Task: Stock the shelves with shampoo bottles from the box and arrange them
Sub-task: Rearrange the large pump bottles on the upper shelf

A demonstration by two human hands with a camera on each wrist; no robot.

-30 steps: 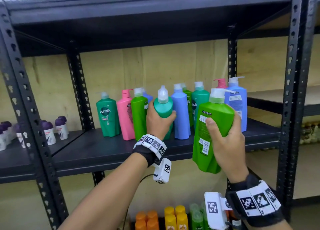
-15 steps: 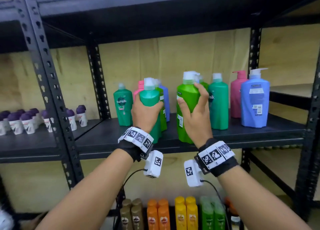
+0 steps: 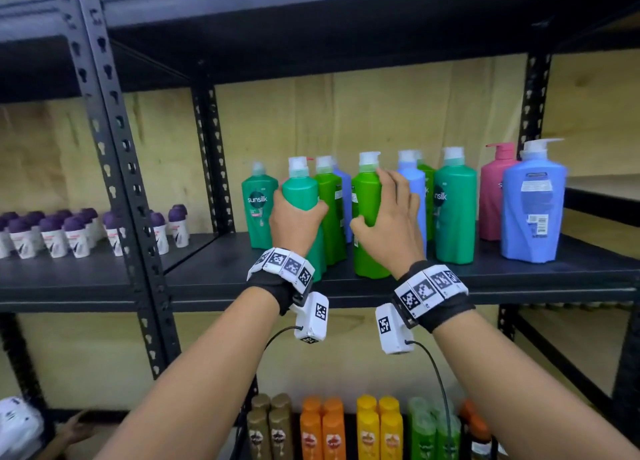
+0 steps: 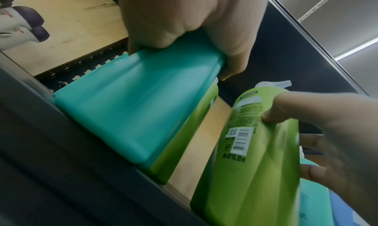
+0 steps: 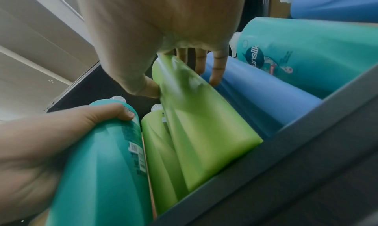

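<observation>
My left hand (image 3: pixel 294 220) grips a teal shampoo bottle (image 3: pixel 300 192) that stands upright at the front of the black shelf (image 3: pixel 467 283). Just to its right stands a bright green bottle (image 3: pixel 365 203), and my right hand (image 3: pixel 394 224) holds it with the thumb on the near side and the fingers round the far side. In the left wrist view my left hand (image 4: pixel 184 19) clasps the teal bottle (image 4: pixel 132 108) near its top, beside the green bottle (image 4: pixel 255 164). In the right wrist view my right hand (image 5: pixel 153 27) pinches the green bottle (image 5: pixel 204 124).
Other bottles stand behind and beside: a teal Sunsilk one (image 3: pixel 259 206), a green one (image 3: pixel 330 213), a blue one (image 3: pixel 415 196), another teal one (image 3: pixel 454 213), a pink one (image 3: pixel 495 196) and a big blue one (image 3: pixel 533 213). Purple-capped roll-ons (image 3: pixel 69 231) fill the left bay. Small bottles (image 3: pixel 346 432) line the shelf below.
My right hand has carried the green bottle up and leftward from in front of the shelf and stood it beside the teal bottle. My left hand stays on the teal bottle.
</observation>
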